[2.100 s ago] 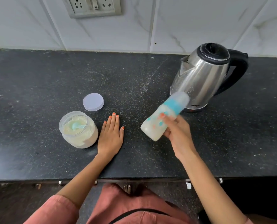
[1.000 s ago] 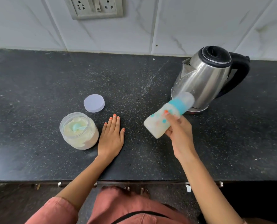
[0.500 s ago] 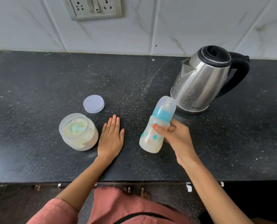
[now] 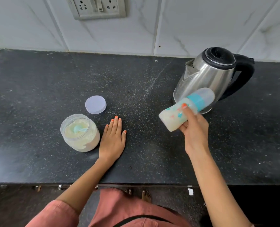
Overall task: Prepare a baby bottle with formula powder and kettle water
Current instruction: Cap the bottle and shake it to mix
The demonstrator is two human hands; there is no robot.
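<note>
My right hand [image 4: 194, 130] grips a capped baby bottle [image 4: 173, 116] with a teal ring and milky liquid inside. The bottle is tilted, cap up and to the right, blurred, just in front of the steel kettle [image 4: 208, 76]. The kettle stands at the back right with its black lid shut. My left hand [image 4: 112, 140] lies flat on the black counter [image 4: 37, 82], fingers together, next to an open clear jar [image 4: 79, 132] of cream formula powder. A pale blue scoop [image 4: 78, 129] lies in the powder. The jar's round lilac lid [image 4: 95, 104] rests behind it.
A white tiled wall with a switch-and-socket plate [image 4: 96, 7] runs behind the counter. The counter's front edge [image 4: 136, 183] is close to my body. Bare dark countertop stretches left of the jar and between the lid and kettle.
The bottle has swung from nearly upright half a second ago back to a steep tilt toward the kettle, as in the older frames. My left hand and the jar have stayed put.
</note>
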